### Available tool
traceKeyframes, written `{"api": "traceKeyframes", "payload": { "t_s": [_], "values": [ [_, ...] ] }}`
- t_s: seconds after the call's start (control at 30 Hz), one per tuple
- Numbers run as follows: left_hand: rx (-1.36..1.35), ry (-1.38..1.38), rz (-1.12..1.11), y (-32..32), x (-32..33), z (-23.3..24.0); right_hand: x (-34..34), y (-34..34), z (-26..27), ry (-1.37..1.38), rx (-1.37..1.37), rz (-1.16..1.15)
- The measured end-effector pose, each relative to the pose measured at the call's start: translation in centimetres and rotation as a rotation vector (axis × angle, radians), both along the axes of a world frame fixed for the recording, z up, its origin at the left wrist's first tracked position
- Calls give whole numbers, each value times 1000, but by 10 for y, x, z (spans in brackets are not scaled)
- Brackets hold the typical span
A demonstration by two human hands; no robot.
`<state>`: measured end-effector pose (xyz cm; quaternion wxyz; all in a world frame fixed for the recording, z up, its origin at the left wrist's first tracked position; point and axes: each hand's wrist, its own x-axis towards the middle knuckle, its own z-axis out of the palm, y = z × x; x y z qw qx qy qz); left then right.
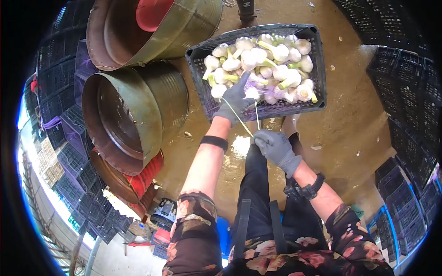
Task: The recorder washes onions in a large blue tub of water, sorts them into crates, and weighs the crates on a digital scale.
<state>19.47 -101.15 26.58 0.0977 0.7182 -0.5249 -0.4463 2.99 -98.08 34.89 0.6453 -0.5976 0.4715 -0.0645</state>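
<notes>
A black plastic crate (pixel 320 69) filled with garlic bulbs (pixel 253 58) with trimmed green stems is in front of me. Purple netting (pixel 238 110) shows along its near side and between bulbs. My left hand (pixel 236 100), in a grey glove, lies at the crate's near left part, fingers spread over the garlic and netting. From beside it, two strands of a thin pale cord (pixel 238 118) run down to my right hand (pixel 272 146), also gloved in grey. Its fingers are closed on the cord below the crate's near edge. What lies under my left palm is hidden.
Large open metal drums (pixel 174 93) lie on their sides at left, one holding a red bowl (pixel 153 13). Stacked black crates (pixel 400 76) line the right; more stand at far left. A person's boot (pixel 247 13) is beyond the crate.
</notes>
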Motion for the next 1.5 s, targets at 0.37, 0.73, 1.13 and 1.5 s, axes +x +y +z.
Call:
{"api": "traceKeyframes", "payload": {
  "t_s": [0.37,0.73,1.13,1.5],
  "values": [
    [-317,-70,-223,-2,4,-28,33,-118,-113,271,-257,228],
    [173,765,1010,16,27,-48,-58,-78,-124,374,209,-524],
    [345,114,437,-37,22,-38,-329,100,-37,839,362,-388],
    [353,622,572,-19,49,-9,-233,59,58,606,407,-449]
  ]
}}
